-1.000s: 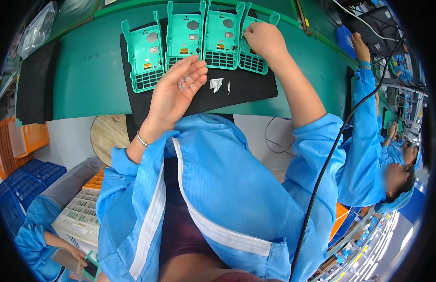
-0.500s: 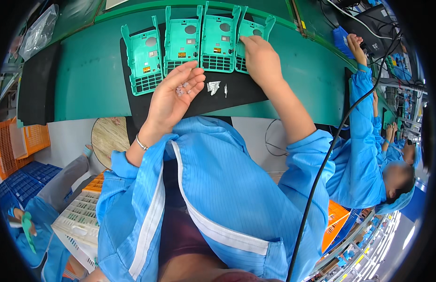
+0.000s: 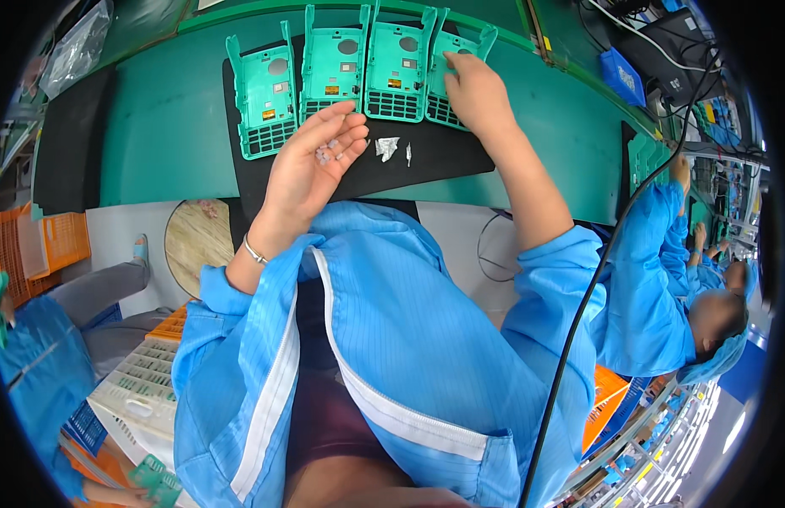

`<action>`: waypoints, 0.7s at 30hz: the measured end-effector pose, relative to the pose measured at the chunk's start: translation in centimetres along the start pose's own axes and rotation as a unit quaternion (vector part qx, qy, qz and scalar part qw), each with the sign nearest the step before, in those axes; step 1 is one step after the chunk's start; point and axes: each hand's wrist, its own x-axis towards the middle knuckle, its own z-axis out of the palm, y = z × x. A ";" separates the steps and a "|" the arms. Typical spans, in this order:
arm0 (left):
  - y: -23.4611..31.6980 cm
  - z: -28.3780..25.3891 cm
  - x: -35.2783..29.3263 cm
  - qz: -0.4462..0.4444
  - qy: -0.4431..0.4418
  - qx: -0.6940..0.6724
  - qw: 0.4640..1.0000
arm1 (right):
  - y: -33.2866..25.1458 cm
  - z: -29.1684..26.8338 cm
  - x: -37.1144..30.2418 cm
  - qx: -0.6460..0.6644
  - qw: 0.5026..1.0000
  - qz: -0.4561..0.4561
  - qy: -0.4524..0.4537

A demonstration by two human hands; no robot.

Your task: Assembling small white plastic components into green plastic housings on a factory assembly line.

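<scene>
Four green plastic housings is avoided as a count; several green plastic housings [image 3: 396,57] with grilles stand in a row on a black mat [image 3: 447,157]. My left hand [image 3: 303,173] is cupped palm up in front of them, cradling a few small translucent pieces [image 3: 327,154]. Over the rightmost green housing [image 3: 440,108] is my right hand [image 3: 479,95], its bent fingers reaching inside. Whatever lies under those fingertips is hidden. A crumpled silvery scrap [image 3: 387,149] and a thin silvery sliver [image 3: 408,154] lie on the mat between my hands.
Black sheets [image 3: 71,144] hang over the left side of the green bench [image 3: 168,135]. A black cable [image 3: 616,229] crosses on the right. Co-workers in blue sit at both sides. A round stool [image 3: 198,250] and a white crate [image 3: 143,385] stand at left.
My right hand has shifted slightly up and right on the rightmost housing. My left hand stays cupped round the pieces. The co-worker at right has drawn an arm back; the one at left has moved.
</scene>
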 end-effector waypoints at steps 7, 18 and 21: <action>0.2 -0.7 -0.5 0.011 0.006 -0.009 1.000 | -1.8 -0.3 1.6 -0.022 0.994 0.107 -0.024; 0.5 -0.8 0.1 0.009 0.009 -0.007 1.000 | 1.4 -0.8 6.9 0.146 0.917 0.230 -0.293; 0.7 -0.8 0.2 0.016 0.017 -0.007 1.000 | 0.5 -1.2 6.9 0.040 0.937 0.193 -0.290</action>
